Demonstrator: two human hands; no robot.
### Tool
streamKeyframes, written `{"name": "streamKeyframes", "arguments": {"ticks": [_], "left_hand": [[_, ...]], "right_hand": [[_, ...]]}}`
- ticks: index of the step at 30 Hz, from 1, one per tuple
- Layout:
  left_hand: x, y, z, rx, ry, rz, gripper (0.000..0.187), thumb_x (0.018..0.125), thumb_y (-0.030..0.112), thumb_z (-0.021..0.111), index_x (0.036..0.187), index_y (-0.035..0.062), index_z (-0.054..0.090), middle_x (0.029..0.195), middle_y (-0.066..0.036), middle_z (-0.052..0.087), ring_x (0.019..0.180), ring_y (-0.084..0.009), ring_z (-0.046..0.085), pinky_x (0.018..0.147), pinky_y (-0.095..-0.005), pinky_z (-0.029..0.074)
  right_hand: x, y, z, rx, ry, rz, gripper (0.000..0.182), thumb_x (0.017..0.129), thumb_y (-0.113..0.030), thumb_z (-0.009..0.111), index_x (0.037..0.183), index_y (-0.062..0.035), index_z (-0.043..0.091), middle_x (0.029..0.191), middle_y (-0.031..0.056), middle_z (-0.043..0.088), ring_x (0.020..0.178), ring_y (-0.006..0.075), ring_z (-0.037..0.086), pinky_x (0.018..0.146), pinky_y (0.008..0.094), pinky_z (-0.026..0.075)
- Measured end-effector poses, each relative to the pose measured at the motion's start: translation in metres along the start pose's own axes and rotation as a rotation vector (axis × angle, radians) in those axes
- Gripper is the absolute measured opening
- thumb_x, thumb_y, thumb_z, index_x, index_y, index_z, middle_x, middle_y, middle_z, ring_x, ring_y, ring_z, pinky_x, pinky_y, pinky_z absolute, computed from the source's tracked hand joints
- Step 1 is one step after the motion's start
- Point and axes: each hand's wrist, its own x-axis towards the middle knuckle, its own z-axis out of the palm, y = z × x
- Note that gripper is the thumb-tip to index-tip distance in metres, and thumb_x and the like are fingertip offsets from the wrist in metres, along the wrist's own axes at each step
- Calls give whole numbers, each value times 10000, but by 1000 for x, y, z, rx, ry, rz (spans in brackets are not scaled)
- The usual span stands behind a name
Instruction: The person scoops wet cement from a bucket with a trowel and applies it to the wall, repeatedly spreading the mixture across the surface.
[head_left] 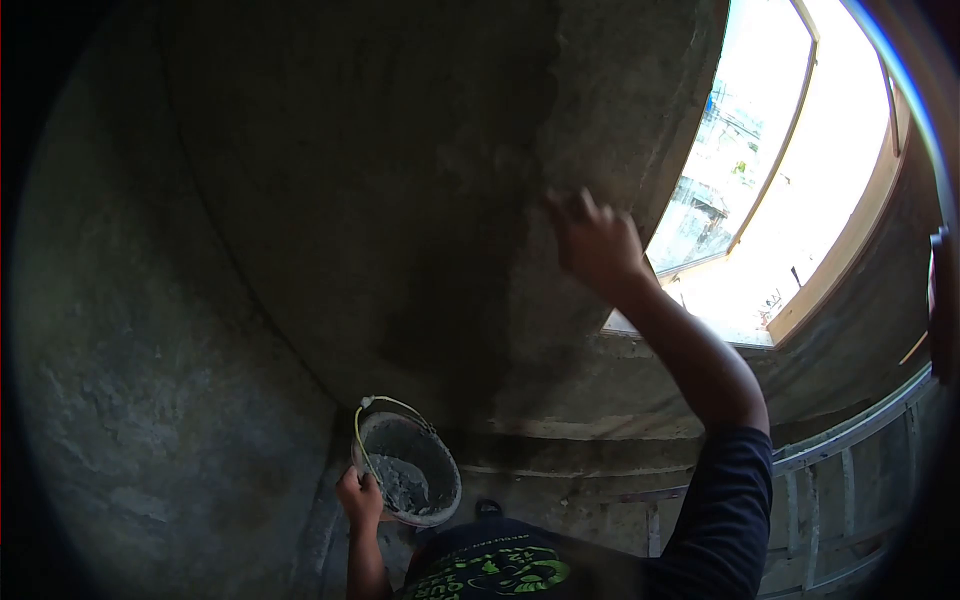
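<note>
My left hand is closed on the near-left rim of a dark bucket, which is tilted so that its inside shows. Wet grey mortar lies in the bucket, and its thin wire handle stands up over the mouth. Raised in front of the dark cement wall, my right hand has its fingers curled and a little blurred. Whatever it may hold is lost against the wall. Near that hand, a darker, damp-looking patch runs down the wall.
To the right is a bright window opening with a wooden frame and a glass pane. Below it, a metal ladder-like frame runs along the lower right. Another cement wall meets the first on the left.
</note>
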Motion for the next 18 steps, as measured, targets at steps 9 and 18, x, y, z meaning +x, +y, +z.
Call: {"name": "streamKeyframes", "arguments": {"ticks": [9, 18], "left_hand": [[-1, -16, 1, -38, -35, -39, 132, 785, 28, 569, 742, -66, 488, 664, -253, 552, 623, -455, 572, 588, -507, 413], [-3, -9, 3, -12, -43, -36, 111, 781, 5, 591, 748, -65, 511, 694, -247, 583, 639, -448, 594, 596, -494, 429]], "right_hand": [[-16, -5, -9, 115, 61, 21, 595, 914, -247, 601, 1498, -231, 489, 1232, 244, 627, 838, 340, 718, 662, 469, 583], [83, 36, -71, 76, 157, 204, 559, 946, -269, 589, 1496, -250, 487, 1187, 208, 649, 881, 343, 738, 686, 473, 592]]}}
